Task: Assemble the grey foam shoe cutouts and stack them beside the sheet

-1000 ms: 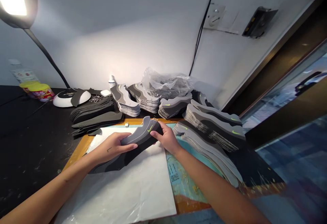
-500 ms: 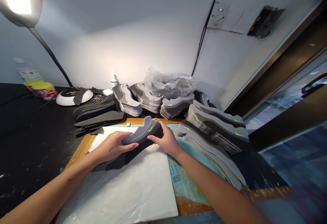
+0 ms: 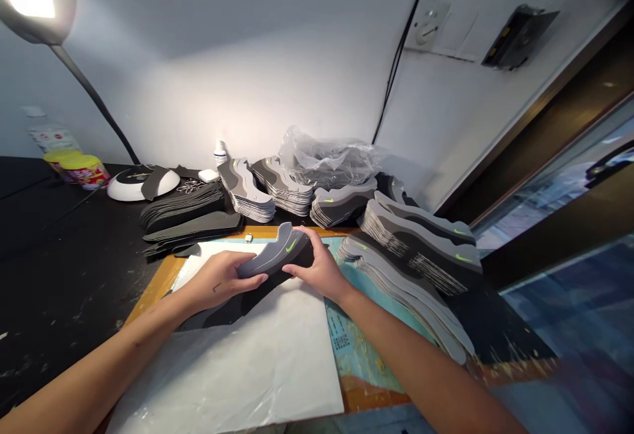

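A grey and black curved piece with a yellow-green swoosh is held just over the white sheet. My left hand grips its left part between thumb and fingers. At its right end, my right hand pinches it, thumb in front and fingers behind the upper edge. Beneath it lies another dark piece, partly hidden by my left hand. Layered grey and black pieces fan out right of my right hand, and a stack with the same swoosh sits behind them.
More stacks stand along the wall, beside a clear plastic bag. Black pieces lie at the left back. Farther left are a lamp base and yellow-lidded tubs. A small white bottle stands behind.
My right hand and the right end of the held piece have shifted very slightly left. Both hands keep their hold; the whole view has moved a little.
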Motion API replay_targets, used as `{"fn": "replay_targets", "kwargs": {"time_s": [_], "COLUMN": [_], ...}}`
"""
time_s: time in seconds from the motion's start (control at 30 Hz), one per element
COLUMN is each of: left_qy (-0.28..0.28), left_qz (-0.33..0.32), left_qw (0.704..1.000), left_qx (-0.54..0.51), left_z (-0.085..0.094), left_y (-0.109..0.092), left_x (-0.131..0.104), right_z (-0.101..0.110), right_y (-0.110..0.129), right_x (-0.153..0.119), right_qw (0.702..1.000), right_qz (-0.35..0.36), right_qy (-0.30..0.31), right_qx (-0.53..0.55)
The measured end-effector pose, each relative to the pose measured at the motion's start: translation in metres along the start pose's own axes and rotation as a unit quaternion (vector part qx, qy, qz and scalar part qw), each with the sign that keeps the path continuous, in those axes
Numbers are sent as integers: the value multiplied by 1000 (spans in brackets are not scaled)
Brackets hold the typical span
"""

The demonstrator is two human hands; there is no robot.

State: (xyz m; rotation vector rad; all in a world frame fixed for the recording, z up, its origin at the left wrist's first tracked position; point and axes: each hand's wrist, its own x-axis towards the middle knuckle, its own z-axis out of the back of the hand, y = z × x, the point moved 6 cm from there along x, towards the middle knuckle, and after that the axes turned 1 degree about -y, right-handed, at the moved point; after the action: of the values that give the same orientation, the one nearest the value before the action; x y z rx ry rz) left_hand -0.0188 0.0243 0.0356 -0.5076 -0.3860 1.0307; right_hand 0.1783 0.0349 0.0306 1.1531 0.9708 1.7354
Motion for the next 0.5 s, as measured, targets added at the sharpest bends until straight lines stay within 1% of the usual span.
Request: {"fn": "replay_targets", "kwargs": {"time_s": [0.07,0.13,0.17,0.23,0.3,0.33,0.37,0.43,0.47,0.5], "left_qy": [2,-21,-53,-159,-270,-315,-347,-385,-390,-381], "left_qz": [-5,-21,-33,-64,-85,-86,-80,-44,-21,2], "left_qw": [1000,1000,998,983,953,938,927,918,919,923], "left_qx": [0,6,19,66,110,117,114,84,63,41], "left_z": [-1,2,6,22,39,47,53,63,65,65], "left_y": [1,1,1,-1,-4,-4,-3,1,3,6], "left_x": [0,1,2,2,-2,-5,-8,-13,-15,-16], "right_z": [0,1,2,5,12,15,19,24,25,27], "right_y": [0,-2,-4,-10,-18,-21,-25,-30,-31,-32], "right_x": [0,1,1,3,5,5,6,7,7,8], "right_qw": [1000,999,998,994,989,985,982,975,973,970], "right_qz": [-19,-37,-47,-68,-85,-92,-96,-105,-110,-114], "right_qy": [-6,-18,-25,-51,-92,-116,-137,-166,-176,-184], "right_qx": [6,26,40,67,84,88,91,100,106,111]}}
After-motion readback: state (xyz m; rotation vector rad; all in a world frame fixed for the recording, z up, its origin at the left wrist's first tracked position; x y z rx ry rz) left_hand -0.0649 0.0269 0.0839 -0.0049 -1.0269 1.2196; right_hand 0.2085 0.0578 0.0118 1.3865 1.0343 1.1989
